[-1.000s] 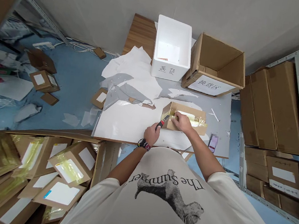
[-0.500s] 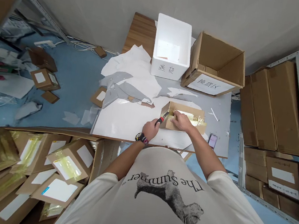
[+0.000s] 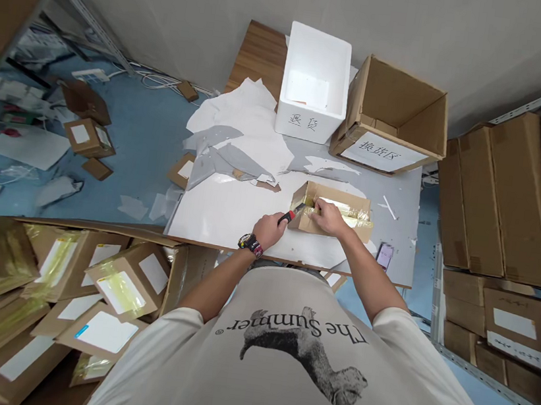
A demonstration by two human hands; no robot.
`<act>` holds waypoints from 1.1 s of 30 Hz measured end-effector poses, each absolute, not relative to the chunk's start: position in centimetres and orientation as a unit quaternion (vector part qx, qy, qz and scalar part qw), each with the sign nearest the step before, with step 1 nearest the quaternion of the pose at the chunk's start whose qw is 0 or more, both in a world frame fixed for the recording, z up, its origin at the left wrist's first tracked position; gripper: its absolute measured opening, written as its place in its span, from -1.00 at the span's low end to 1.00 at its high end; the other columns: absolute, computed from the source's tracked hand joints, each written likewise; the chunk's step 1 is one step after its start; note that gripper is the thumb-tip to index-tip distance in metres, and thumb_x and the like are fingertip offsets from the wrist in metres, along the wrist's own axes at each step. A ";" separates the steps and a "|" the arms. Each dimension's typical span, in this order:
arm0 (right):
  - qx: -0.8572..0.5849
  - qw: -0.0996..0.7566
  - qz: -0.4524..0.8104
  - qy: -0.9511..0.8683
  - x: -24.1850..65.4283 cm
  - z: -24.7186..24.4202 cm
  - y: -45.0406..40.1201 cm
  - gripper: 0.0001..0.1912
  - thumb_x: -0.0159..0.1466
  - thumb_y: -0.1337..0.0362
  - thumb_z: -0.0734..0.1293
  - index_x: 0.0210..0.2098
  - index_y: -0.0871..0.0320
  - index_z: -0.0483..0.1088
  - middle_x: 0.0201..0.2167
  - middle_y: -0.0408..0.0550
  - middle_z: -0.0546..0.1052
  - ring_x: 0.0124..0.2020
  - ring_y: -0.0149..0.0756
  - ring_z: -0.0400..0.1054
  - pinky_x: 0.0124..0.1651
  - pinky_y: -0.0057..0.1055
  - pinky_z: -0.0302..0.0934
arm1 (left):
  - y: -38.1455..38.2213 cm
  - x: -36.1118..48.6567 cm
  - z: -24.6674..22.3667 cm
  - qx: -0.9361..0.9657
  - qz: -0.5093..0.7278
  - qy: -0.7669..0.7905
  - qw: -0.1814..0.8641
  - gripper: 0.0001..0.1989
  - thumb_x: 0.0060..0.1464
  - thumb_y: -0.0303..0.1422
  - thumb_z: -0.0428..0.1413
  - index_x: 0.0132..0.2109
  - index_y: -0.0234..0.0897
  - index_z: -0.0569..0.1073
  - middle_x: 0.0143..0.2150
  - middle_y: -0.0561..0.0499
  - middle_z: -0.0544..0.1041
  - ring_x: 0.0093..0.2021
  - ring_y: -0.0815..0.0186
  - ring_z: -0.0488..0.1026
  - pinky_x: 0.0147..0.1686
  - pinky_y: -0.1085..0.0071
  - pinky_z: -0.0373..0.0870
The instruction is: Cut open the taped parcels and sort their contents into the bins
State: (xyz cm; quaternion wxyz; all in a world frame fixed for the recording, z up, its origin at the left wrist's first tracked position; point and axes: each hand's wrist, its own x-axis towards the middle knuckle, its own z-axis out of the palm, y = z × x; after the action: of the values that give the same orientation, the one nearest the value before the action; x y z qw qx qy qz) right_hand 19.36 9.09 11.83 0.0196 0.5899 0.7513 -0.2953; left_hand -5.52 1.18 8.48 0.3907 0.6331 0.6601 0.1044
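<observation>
A small cardboard box [image 3: 307, 224] lies on the table, with yellowish clear tape [image 3: 359, 219] and a white label along its top. My left hand [image 3: 268, 231] is closed around a red and black utility knife [image 3: 287, 217]. The knife's blade points at the box's left end; whether it touches the cardboard I cannot tell. On top of the box, my right hand [image 3: 329, 217] has its fingers curled down at the taped seam, gripping the box there. Its fingertips are partly hidden.
A white foam box [image 3: 305, 127] and an open cardboard carton [image 3: 352, 133] stand at the back of the table [image 3: 218, 222]. Torn white and grey sheets [image 3: 235, 115] lie at left. A phone [image 3: 384, 254] is near the right edge. Taped parcels [image 3: 122, 286] fill a big carton at lower left.
My left hand has drawn slightly left and toward me with the knife, whose blade now sits a little off to the left. My right hand stays at the seam.
</observation>
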 end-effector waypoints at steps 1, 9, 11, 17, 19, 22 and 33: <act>0.591 0.019 -0.296 0.750 19.3 11.8 9.1 -0.83 0.30 0.13 0.40 -0.21 0.00 0.35 -0.20 0.02 0.63 -0.17 0.00 0.42 -0.13 -0.24 0.15 | 1.1 -5.4 8.4 0.629 0.111 0.660 0.395 -0.67 0.50 -0.20 0.10 0.15 -0.14 0.72 -0.10 -0.20 0.77 -0.10 -0.01 0.67 -0.15 0.28 0.41; 0.595 -0.006 -0.325 0.735 19.4 12.3 9.2 -0.80 0.24 0.18 0.43 -0.30 -0.01 0.30 -0.24 -0.04 0.64 -0.15 -0.04 0.47 -0.10 -0.27 0.22 | 0.3 -3.3 8.3 0.580 0.153 0.669 0.438 -0.67 0.52 -0.24 0.05 0.09 -0.15 0.72 -0.25 -0.11 0.73 -0.23 0.09 0.63 -0.15 0.31 0.39; 0.591 -0.023 -0.339 0.731 19.6 12.4 9.1 -0.78 0.22 0.21 0.45 -0.34 -0.01 0.30 -0.19 -0.03 0.67 -0.07 -0.02 0.53 -0.05 -0.28 0.27 | -0.7 -3.4 8.2 0.577 0.155 0.674 0.434 -0.68 0.52 -0.24 0.06 0.09 -0.15 0.71 -0.22 -0.12 0.73 -0.22 0.08 0.63 -0.17 0.31 0.37; 0.608 -0.024 -0.316 0.728 20.2 12.1 9.0 -0.81 0.26 0.15 0.51 -0.23 0.02 0.46 -0.09 0.04 0.73 -0.02 0.02 0.58 0.05 -0.23 0.36 | -2.3 -3.9 8.2 0.572 0.181 0.634 0.487 -0.70 0.50 -0.23 0.06 0.02 -0.17 0.70 -0.31 -0.03 0.70 -0.33 0.19 0.62 -0.21 0.35 0.41; 0.607 -0.020 -0.307 0.733 20.3 12.0 8.8 -0.79 0.30 0.13 0.49 -0.12 0.04 0.51 0.01 0.10 0.74 0.02 0.04 0.58 0.10 -0.19 0.38 | -3.0 -4.5 8.2 0.560 0.188 0.613 0.524 -0.69 0.49 -0.22 0.05 0.00 -0.19 0.69 -0.35 0.01 0.67 -0.43 0.24 0.58 -0.26 0.35 0.42; 0.599 -0.031 -0.288 0.746 20.5 11.8 8.2 -0.67 0.40 0.11 0.41 0.10 0.06 0.56 0.18 0.17 0.71 0.15 0.13 0.55 0.25 -0.05 0.39 | -4.5 -6.1 7.9 0.521 0.213 0.576 0.593 -0.64 0.47 -0.13 0.06 0.03 -0.21 0.67 -0.36 0.05 0.65 -0.51 0.30 0.54 -0.34 0.37 0.43; 0.596 0.035 -0.177 0.783 20.7 9.0 8.6 0.04 0.45 -0.06 0.41 0.77 -0.07 -0.05 0.80 0.11 -0.10 0.75 0.48 -0.26 0.62 0.55 -0.14 | -4.8 -10.1 6.3 0.272 0.366 0.668 0.589 -0.34 0.46 0.02 0.11 0.47 -0.28 0.55 -0.18 -0.05 0.67 -0.37 0.35 0.54 -0.31 0.43 0.56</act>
State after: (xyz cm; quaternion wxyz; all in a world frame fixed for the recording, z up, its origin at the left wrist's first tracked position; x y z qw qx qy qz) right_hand 20.69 8.61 9.00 0.0350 0.5955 0.7828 -0.1769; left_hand -10.07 -4.84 6.27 0.5886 0.2721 0.6675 0.3660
